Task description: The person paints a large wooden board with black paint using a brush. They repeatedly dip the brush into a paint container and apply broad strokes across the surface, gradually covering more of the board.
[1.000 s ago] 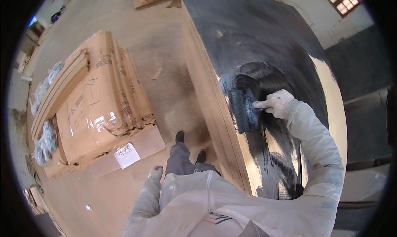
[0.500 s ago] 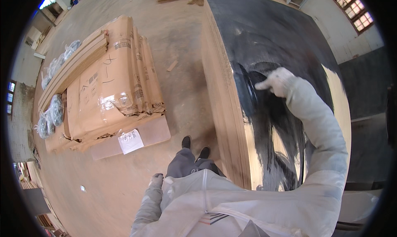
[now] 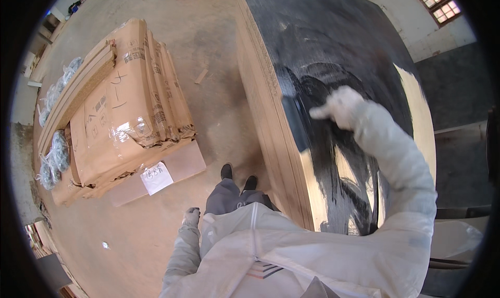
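My right hand (image 3: 341, 108), in a white glove, is over the upper middle of a wide board (image 3: 346, 24) coated with wet-looking black paint. Its fingers are closed, with thumb or forefinger pointing left; whatever they grip is dark and lost against the black. Glossy streaks and ridges surround it. Bare yellowish wood (image 3: 415, 108) shows along the right side and in patches near me. The board lies on top of a tall stack of boards (image 3: 265, 105). Down at my left side hangs my left hand (image 3: 191, 216), gloved with dark fingertips, its fingers curled in, with nothing visible in it.
To the left stands a pile of brown cardboard packages (image 3: 112, 100) with wooden strips (image 3: 78, 92) on top and clear plastic bags (image 3: 53, 160) beside them. A white paper sheet (image 3: 156, 179) hangs at its near edge. A wood scrap (image 3: 201, 76) lies on the floor between the stacks.
My right hand has drawn slightly toward me and left over the black surface. The whole view has shifted a little, so the stacks sit farther left. My left hand still hangs down.
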`<state>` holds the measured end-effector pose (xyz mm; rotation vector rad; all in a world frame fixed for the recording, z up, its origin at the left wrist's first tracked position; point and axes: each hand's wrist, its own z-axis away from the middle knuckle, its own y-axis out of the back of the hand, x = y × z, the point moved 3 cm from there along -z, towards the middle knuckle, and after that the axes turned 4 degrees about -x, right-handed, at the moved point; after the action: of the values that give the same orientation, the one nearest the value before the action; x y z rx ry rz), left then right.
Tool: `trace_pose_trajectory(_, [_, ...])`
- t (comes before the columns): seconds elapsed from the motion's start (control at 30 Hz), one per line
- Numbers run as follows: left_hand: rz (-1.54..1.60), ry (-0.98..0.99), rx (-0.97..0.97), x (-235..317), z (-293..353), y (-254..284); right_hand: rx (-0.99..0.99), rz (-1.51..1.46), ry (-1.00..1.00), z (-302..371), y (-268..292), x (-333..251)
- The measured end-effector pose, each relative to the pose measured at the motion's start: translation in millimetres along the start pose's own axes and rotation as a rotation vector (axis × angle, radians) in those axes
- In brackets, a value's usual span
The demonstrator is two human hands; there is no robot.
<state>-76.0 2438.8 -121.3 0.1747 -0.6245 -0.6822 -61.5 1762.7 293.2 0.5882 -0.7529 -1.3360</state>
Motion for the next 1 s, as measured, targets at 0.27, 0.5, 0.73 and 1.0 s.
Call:
trace_pose_trajectory(0.27, [-0.372, 0.043, -0.045, 28.2, 15.2, -5.2, -0.279, 0.043, -0.069, 74.2, -19.1, -40.5])
trace_pose_trajectory(0.5, [-0.115, -0.045, 0.036, 30.8, -2.8, 29.0, 0.036, -0.333, -0.321, -12.3, 1.3, 105.5])
trace_pose_trajectory(0.73, [-0.189, 0.007, 0.106, -21.3, 24.5, 34.3, -0.008, -0.340, -0.242, -42.5, 19.0, 114.3])
trace_pose_trajectory(1.0, [-0.368, 0.073, 0.070, -66.4, 34.4, 11.4, 0.064, -0.341, -0.239, -18.7, 5.2, 130.5])
